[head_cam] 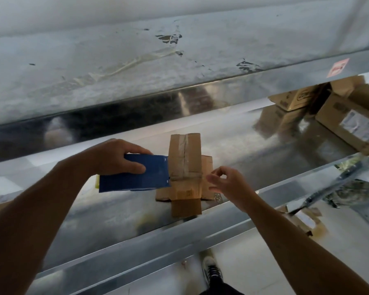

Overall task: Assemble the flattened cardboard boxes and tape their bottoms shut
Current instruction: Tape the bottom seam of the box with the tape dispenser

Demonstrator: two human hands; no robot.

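L hand (117, 156), near left, grips a blue flat card (136, 177), thumb on its face and fingers curled over the far edge. The card's right end meets the small cardboard box (184, 160). R hand (228, 184) is just right of the box, fingers loosely curled, thumb & index tips close; blurred, can't tell if pinching anything. Box sits mid steel shelf (264, 145) btwn the hands: brown, taped seam down its top, flaps splayed flat at the base.

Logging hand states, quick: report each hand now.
Left hand: grips the blue sheet.
Right hand: fingers curled by the cardboard box; cannot tell.
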